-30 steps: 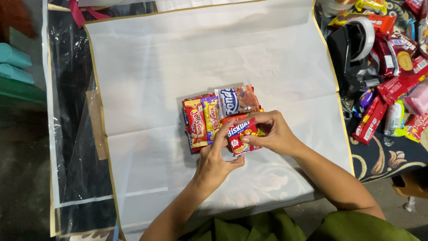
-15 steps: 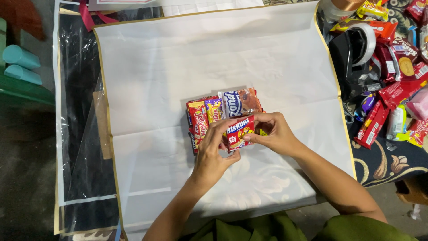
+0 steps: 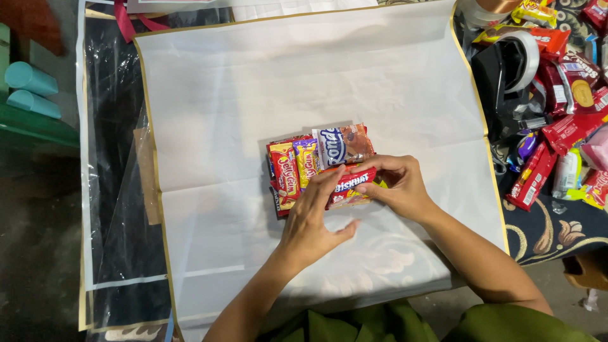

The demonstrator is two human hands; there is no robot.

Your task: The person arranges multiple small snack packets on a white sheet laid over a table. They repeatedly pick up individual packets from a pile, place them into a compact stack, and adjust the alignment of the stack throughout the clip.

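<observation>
A small stack of snack packets (image 3: 304, 161) lies in the middle of a large white wrapping sheet (image 3: 253, 82). The stack includes a red-and-yellow candy packet (image 3: 286, 177), a blue-and-brown wafer packet (image 3: 342, 144) and a red biscuit packet (image 3: 351, 183). My left hand (image 3: 313, 221) presses its fingers on the near edge of the stack, fingertips on the red biscuit packet. My right hand (image 3: 396, 183) grips that same red biscuit packet from the right side, holding it against the pile.
A heap of more red and coloured snack packets (image 3: 557, 126) lies to the right on a patterned mat, with a black tape dispenser and tape roll (image 3: 513, 63). Clear plastic film over black sheet (image 3: 114, 190) lies left. Two teal cylinders (image 3: 31, 88) sit far left.
The camera view drifted slightly, so the sheet sits a little further right. Both hands stay on the red biscuit packet, with my left fingers shifted slightly on the stack.
</observation>
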